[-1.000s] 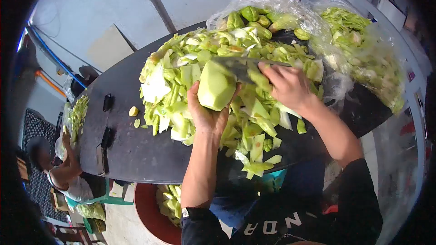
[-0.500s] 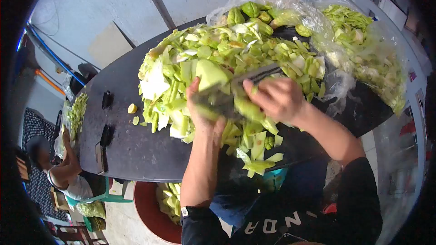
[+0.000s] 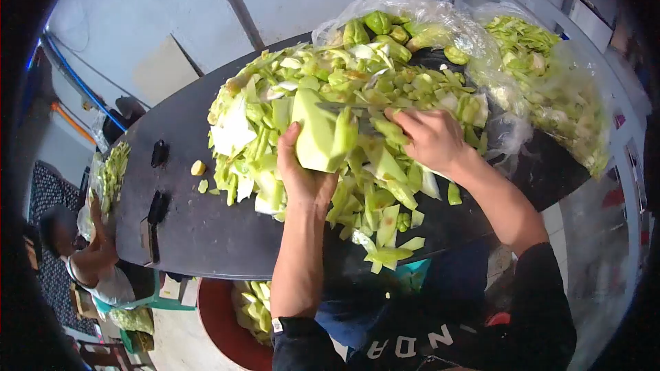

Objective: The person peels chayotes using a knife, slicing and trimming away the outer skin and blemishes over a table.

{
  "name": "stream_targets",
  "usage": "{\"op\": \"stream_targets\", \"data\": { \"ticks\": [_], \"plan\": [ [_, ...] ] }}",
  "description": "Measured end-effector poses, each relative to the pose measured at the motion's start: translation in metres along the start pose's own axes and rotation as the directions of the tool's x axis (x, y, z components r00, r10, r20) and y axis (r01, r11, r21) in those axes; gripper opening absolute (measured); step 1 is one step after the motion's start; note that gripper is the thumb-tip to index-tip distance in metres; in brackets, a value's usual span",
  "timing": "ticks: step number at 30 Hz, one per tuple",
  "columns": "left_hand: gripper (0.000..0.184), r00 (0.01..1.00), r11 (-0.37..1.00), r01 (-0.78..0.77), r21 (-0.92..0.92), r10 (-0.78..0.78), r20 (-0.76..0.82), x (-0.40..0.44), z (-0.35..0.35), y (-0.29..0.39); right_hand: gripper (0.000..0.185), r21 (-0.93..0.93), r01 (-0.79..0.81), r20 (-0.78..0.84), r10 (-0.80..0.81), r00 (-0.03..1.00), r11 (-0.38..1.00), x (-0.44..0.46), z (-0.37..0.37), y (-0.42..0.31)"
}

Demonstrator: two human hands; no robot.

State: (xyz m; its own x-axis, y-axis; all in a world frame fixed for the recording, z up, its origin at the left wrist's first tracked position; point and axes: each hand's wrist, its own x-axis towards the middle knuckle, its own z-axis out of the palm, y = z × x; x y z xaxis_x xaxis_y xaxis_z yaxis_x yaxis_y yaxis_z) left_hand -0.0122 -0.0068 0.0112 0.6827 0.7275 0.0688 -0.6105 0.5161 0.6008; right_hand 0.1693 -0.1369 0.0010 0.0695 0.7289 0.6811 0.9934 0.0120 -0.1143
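Observation:
In my left hand (image 3: pixel 306 182) is a large peeled pale green chayote (image 3: pixel 311 134), its faces cut flat. My fingers and thumb close round its lower end. My right hand (image 3: pixel 433 138) grips a knife (image 3: pixel 354 106); its handle is mostly hidden in my fingers. The blade points left and lies at the upper right edge of the chayote, where a slice (image 3: pixel 345 132) stands out along its side. Beneath and behind both hands spreads a big heap of green peelings (image 3: pixel 275 82), some fallen near the table's front edge.
The dark table (image 3: pixel 199 233) carries whole chayotes (image 3: pixel 378 22) at the back and a clear plastic bag of cut strips (image 3: pixel 543 89) at the right. Black clips (image 3: pixel 158 207) sit on the left. Below stands a red tub (image 3: pixel 220 316) with green pieces. Another person (image 3: pixel 100 261) sits at far left.
The knife, blurred across the chayote before, now rests at its right side, with my right hand slightly lower and steadier. The chayote's pale face has turned more into view.

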Motion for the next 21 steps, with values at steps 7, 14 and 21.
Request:
{"op": "stream_targets", "data": {
  "ticks": [7,14,21],
  "plan": [
    [0.058,0.999,0.994,0.045,0.097,-0.047,0.025,0.002,-0.007,-0.003,0.04,-0.019,-0.006,-0.001,0.006,1.0,1.0,0.011,0.007,-0.002],
    [0.058,0.981,0.989,0.104,0.109,-0.12,0.15,0.002,-0.009,-0.002,0.04,-0.105,-0.269,0.21,0.286,0.935,0.957,0.019,0.007,0.009],
    [0.052,0.978,0.975,0.127,-0.181,-0.154,-0.143,0.005,0.006,-0.005,0.04,-0.046,-0.207,0.062,0.209,0.976,0.977,0.008,0.001,0.009]
  ]
}}
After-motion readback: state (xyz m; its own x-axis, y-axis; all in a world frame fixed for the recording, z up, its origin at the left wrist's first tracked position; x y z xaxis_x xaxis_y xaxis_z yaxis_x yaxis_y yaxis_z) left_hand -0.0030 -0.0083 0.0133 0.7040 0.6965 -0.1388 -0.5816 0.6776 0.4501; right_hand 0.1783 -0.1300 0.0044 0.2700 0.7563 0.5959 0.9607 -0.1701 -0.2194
